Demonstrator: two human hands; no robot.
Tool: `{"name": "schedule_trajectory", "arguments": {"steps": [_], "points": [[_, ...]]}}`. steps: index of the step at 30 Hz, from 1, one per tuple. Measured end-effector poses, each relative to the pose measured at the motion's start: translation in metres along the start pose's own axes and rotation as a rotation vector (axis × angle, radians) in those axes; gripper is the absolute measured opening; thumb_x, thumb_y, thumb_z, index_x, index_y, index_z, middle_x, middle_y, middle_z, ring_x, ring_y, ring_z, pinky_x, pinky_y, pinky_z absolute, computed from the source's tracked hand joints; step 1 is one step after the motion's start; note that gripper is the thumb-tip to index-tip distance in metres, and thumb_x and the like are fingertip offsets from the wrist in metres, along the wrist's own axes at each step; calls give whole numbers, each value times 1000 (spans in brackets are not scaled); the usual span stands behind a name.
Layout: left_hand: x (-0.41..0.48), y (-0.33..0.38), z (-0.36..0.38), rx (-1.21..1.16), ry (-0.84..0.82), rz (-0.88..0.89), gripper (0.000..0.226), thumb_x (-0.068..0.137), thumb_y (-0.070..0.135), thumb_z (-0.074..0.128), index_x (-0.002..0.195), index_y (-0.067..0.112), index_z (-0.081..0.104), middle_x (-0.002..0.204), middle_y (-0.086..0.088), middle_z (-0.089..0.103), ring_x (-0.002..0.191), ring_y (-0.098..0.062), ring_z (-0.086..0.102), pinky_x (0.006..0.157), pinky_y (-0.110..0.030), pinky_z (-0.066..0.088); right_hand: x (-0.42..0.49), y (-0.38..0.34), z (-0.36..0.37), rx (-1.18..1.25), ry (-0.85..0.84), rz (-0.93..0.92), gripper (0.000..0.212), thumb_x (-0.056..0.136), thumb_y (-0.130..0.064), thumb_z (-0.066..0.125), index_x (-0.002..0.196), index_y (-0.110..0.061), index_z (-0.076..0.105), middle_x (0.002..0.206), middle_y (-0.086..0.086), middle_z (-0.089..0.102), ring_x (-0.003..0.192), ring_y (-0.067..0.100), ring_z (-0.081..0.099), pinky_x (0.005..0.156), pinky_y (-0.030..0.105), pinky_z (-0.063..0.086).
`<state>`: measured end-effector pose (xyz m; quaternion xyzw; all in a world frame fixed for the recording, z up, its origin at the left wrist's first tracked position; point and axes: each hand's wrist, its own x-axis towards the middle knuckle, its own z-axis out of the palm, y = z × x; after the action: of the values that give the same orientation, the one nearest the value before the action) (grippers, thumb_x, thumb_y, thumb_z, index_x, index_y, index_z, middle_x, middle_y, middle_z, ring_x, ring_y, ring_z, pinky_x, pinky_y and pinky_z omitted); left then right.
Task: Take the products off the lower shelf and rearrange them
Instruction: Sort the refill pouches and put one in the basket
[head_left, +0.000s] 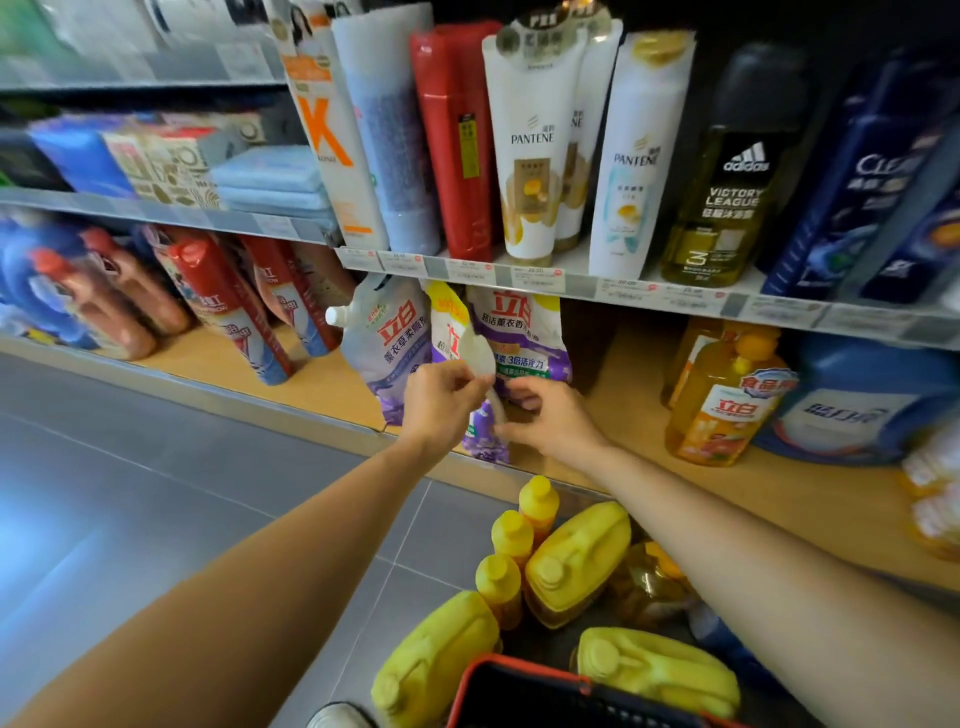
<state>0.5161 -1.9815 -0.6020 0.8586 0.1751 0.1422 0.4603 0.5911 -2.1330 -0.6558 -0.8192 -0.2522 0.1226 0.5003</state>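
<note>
A purple pouch (453, 328) is pinched by the left hand (441, 400) and, seemingly, the right hand (550, 422) just beside it, to be drawn off the lower shelf (623, 415) next.

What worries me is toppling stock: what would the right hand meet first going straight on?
The purple pouch, whose edge the right hand grips, with the left hand pinching its top. Depth beyond is unclear.

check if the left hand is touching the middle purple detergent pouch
Touching. The head view shows the left hand pinching the pale side edge of the middle purple detergent pouch.
</note>
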Motion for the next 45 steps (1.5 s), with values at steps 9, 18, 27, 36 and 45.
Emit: {"name": "schedule_trajectory", "arguments": {"steps": [9,18,27,36,45], "points": [[-1,-6,-60,205,-308,6,24,93,21,73,113,9,76,104,-1,75,81,-9,68,77,-30,62,0,-25,-5,-209,223,-11,34,94,-13,65,63,-7,52,65,11,61,61,20,52,52,29,34],[-2,6,-78,209,-263,-101,42,93,28,73,132,16,63,111,-1,73,85,-4,64,71,-18,52,-30,-71,-62,-208,265,-68,34,99,-25,60,72,-3,56,66,-5,64,65,5,62,48,16,40],[-41,46,-57,-273,-259,-87,41,94,29,71,129,17,55,111,-3,66,102,-22,64,80,-35,56,-105,-145,-144,-114,375,-152,15,100,-21,58,90,-14,66,88,0,70,78,5,65,63,20,51],[-77,119,-39,-633,-216,-129,29,107,39,47,107,19,68,101,2,75,102,-18,67,101,-43,48,-176,-150,-173,141,481,-27,18,101,-18,57,91,-4,63,91,14,72,87,34,70,79,57,56],[-137,148,-26,-621,-168,59,19,102,22,56,102,8,69,90,-11,74,85,-17,67,80,-36,60,-208,-103,-194,174,565,155,18,102,-12,54,97,0,66,96,17,73,95,37,69,84,59,55]]}}
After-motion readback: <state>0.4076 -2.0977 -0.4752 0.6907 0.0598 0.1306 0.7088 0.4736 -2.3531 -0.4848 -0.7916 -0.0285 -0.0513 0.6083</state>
